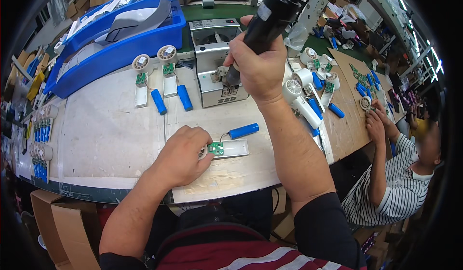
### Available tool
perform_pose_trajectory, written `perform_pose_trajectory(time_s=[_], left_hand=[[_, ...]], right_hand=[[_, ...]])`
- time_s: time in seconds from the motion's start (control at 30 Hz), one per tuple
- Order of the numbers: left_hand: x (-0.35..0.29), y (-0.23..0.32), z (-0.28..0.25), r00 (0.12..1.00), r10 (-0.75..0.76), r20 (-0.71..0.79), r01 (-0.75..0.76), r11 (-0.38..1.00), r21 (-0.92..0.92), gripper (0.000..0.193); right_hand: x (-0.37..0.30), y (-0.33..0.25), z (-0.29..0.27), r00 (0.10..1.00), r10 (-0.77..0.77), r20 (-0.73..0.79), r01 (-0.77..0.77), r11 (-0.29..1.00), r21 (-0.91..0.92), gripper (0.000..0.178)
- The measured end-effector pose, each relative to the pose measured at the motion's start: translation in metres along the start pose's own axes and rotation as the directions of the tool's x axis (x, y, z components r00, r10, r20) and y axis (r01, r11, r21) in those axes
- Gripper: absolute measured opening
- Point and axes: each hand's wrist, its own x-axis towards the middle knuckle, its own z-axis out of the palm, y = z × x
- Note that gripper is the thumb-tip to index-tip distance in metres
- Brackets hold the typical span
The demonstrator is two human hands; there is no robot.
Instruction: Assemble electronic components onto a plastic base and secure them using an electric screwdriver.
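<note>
My right hand point(258, 60) is wrapped round a black electric screwdriver point(270, 21). The tool points down, its tip at the front of a silver screw feeder point(219, 84); the bit itself is hidden. On the bench my left hand point(185, 154) grips the round head of a white handheld fan point(236, 148), lying with its handle shell open to the right. A green circuit board point(216, 148) sits in the shell beside my fingers. A blue cylindrical battery point(243, 130), joined by a thin wire, lies just beyond the shell.
Two open fans with blue batteries point(184, 98) lie left of the feeder. Behind them stands a blue bin point(120, 43) of white parts. Several fan parts point(304, 106) are piled at right, where a co-worker's hands point(377, 120) hold a fan piece. More fans point(42, 152) stand far left.
</note>
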Motion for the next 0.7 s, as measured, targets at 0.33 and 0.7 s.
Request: perform_pose_trajectory(time_s=[0.33, 0.7], left_hand=[[-0.001, -0.002, 0.001, 1.0, 0.025, -0.017, -0.025, 1.0, -0.006, 0.019], [0.0, -0.001, 0.0, 1.0, 0.009, -0.009, -0.009, 1.0, -0.006, 0.019]], right_hand=[[-0.001, -0.01, 0.001, 0.999, -0.025, -0.024, 0.026, 0.999, 0.037, 0.047], [0.0, -0.005, 0.001, 1.0, -0.009, -0.026, 0.01, 0.999, 0.046, 0.047]])
